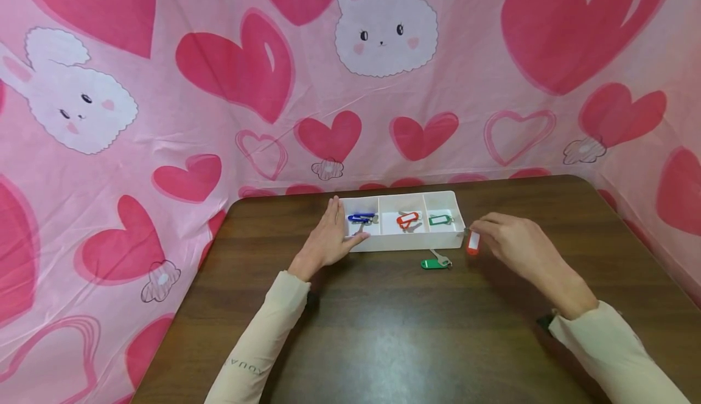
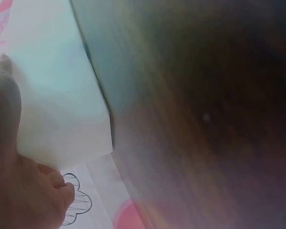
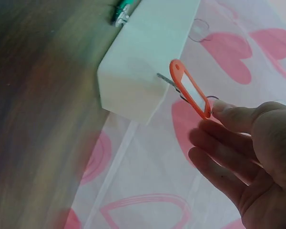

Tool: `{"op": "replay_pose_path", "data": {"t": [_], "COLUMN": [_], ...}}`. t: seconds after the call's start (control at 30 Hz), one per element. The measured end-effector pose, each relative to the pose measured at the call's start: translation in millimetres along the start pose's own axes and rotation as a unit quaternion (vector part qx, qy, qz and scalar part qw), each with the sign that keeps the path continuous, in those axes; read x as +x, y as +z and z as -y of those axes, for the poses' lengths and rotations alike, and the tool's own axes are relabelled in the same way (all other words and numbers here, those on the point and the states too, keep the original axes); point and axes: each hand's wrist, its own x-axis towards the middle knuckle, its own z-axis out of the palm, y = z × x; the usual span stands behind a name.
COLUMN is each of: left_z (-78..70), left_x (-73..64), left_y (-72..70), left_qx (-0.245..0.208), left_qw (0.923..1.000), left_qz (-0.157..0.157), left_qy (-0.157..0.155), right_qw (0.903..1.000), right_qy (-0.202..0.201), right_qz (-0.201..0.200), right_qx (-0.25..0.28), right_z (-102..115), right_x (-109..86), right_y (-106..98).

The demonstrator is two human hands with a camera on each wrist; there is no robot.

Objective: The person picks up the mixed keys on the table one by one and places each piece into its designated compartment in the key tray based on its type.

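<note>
A white box (image 1: 400, 243) with three compartments stands on the table. My left hand (image 1: 325, 235) rests against its left end, fingers straight along the end wall and thumb at the front rim. Blue-tagged keys (image 1: 362, 218) lie in the left compartment, orange-tagged keys (image 1: 408, 219) in the middle, and a green-tagged key (image 1: 440, 219) in the right. Just off the box's right end, my right hand (image 1: 517, 243) pinches an orange key tag (image 3: 189, 89) between thumb and fingertips; a key hangs with it. Another green key tag (image 1: 435, 264) lies before the box with its key.
The brown wooden table (image 1: 372, 337) extends in front of the box and to both sides. Behind it hangs a pink cloth (image 1: 378, 100) printed with hearts and rabbits, close to the table's back edge.
</note>
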Motion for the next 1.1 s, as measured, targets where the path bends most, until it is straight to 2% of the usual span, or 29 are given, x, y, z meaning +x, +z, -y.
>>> {"op": "replay_pose_path", "data": {"t": [0.2, 0.47, 0.67, 1.1], "left_z": [-0.2, -0.3, -0.3, -0.5], "left_x": [-0.3, -0.5, -1.3, -1.0], "left_y": [-0.5, -0.8, -1.4, -0.8], "left_qx": [-0.003, -0.002, -0.005, -0.002], "left_qw": [1.0, 0.9999, 0.9999, 0.9999], "left_qz": [0.001, 0.007, 0.009, 0.009], "left_qy": [-0.003, -0.008, -0.008, -0.008], "right_qw": [0.9986, 0.9958, 0.9939, 0.9832], "right_qy": [0.015, 0.049, 0.054, 0.099], "right_qz": [-0.045, -0.042, -0.055, -0.068], "right_qx": [0.023, 0.064, 0.08, 0.137], "right_z": [4.0, 9.7, 11.8, 15.7], "right_x": [4.9, 13.2, 19.8, 37.0], "right_y": [-3.4, -10.9, -12.6, -12.1]}}
